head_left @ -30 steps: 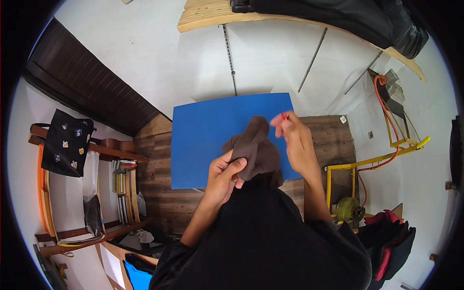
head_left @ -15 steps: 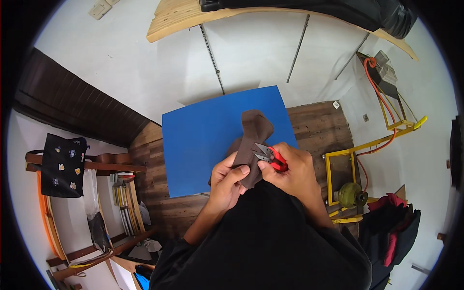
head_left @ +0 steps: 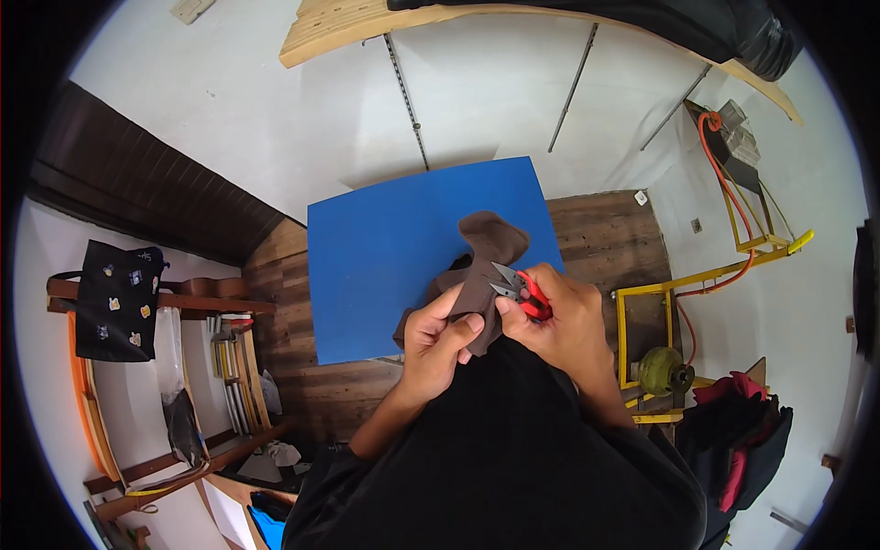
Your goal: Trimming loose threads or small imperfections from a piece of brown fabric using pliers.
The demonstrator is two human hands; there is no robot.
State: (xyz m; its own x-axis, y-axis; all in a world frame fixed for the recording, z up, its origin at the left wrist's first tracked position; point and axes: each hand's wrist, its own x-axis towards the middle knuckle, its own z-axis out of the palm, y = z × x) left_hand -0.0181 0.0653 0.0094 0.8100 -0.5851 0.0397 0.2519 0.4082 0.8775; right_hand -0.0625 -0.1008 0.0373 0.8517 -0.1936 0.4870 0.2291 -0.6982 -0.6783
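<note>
L hand (head_left: 438, 344): closed, gripping brn cloth (head_left: 475, 293)
R hand (head_left: 570, 321): closed rnd red snips (head_left: 537, 307) (blades apart)
Desk (head_left: 385, 247): blue top

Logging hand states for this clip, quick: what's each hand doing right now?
Left hand: closed, pinching the brown cloth between thumb and fingers.
Right hand: closed, holding the red-handled snips, blades apart.

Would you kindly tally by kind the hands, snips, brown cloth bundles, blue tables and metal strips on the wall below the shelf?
Left hand and right hand: 2
Red-handled snips: 1
Brown cloth bundle: 1
Blue table: 1
Metal strips: 3
Total: 8
</note>
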